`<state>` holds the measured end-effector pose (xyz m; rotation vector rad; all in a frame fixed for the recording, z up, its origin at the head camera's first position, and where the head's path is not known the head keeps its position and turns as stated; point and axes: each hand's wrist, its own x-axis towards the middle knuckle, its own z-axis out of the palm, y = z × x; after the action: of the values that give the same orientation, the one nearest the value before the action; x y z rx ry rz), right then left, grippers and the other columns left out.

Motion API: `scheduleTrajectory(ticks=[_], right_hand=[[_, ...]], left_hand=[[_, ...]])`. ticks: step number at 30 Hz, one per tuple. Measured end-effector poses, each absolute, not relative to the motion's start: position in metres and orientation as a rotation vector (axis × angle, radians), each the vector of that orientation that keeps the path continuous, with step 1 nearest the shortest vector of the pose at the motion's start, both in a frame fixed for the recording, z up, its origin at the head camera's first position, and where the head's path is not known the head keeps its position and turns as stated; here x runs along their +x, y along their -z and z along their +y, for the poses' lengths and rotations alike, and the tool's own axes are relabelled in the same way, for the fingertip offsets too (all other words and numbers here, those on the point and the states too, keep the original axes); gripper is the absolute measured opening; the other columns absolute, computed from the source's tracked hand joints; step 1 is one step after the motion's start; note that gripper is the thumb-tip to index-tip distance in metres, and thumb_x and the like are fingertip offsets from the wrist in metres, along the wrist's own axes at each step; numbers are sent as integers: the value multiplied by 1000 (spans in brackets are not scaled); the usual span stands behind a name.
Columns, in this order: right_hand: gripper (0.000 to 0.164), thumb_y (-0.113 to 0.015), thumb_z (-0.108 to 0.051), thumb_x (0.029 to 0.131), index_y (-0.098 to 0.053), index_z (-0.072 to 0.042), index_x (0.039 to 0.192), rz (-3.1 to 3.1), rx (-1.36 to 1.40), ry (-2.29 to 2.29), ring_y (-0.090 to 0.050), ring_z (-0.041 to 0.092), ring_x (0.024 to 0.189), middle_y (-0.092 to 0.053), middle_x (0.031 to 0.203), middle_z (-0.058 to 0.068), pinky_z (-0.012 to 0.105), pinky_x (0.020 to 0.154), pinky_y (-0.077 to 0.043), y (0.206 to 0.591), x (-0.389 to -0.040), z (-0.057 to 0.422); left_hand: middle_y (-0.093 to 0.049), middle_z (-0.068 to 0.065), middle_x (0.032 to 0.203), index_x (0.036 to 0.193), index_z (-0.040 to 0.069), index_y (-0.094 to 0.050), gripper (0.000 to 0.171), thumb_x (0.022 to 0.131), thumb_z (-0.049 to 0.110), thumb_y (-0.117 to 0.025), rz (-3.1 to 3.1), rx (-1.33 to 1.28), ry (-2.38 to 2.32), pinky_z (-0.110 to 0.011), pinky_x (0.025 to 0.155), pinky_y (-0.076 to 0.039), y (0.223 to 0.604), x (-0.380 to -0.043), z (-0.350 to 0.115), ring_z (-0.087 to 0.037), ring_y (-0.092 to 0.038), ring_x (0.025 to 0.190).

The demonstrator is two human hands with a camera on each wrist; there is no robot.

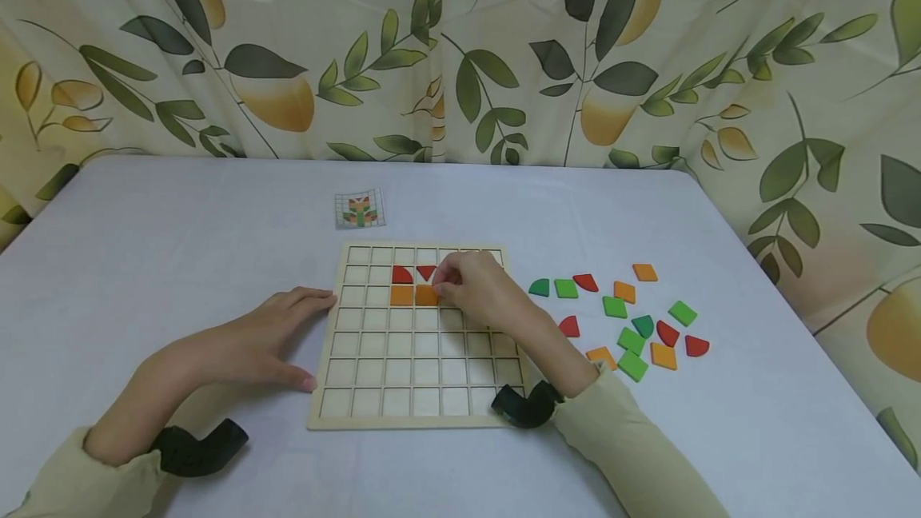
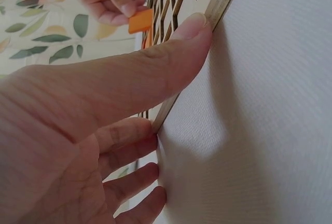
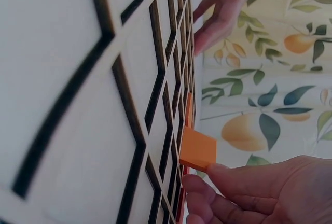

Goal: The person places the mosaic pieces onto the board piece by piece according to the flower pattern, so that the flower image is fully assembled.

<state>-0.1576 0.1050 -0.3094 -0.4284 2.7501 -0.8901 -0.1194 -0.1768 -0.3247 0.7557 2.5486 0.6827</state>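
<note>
My right hand (image 1: 478, 286) pinches an orange square tile (image 1: 426, 295) between thumb and fingers over a wooden grid board (image 1: 410, 423). In the right wrist view, this tile (image 3: 198, 149) stands tilted on edge against the grid. Left of it another orange square (image 1: 401, 295) lies in a cell. Above these two sit a red quarter-round tile (image 1: 401, 274) and a red triangular-looking tile (image 1: 426, 272), which the right fingers may partly cover. My left hand (image 1: 248, 346) spreads along the board's left edge; its thumb (image 2: 189, 29) and fingertips touch the rim.
Loose green, red and orange tiles (image 1: 633, 366) lie scattered right of the board, some near the right forearm. A small pattern card (image 1: 360, 210) lies behind the board. Black wrist devices (image 1: 201, 450) are on both wrists. A leaf-print curtain (image 1: 388, 86) hangs behind the white-covered table (image 1: 216, 222).
</note>
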Motion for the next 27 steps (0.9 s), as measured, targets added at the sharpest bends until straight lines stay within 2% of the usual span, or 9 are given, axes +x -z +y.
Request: scheduleTrajectory(ticks=[12,27], right_hand=[[9,-62,-10,88,-63,-8,97,2739,-434,812,-51,17,78,-60,81,2,25,69,-45,311,-159,104],[16,-62,-12,89,-65,-8,104,2727,-428,806,-50,17,76,-59,82,3,23,65,-42,310,-157,105]], left_hand=[[-24,-16,149,144,6,-27,100,69,51,-75,2546,755,-683,-60,104,-27,326,-120,-178,-40,-22,135],[-24,-16,149,144,6,-27,100,69,52,-74,2543,759,-687,-61,104,-27,325,-120,-178,-40,-21,135]])
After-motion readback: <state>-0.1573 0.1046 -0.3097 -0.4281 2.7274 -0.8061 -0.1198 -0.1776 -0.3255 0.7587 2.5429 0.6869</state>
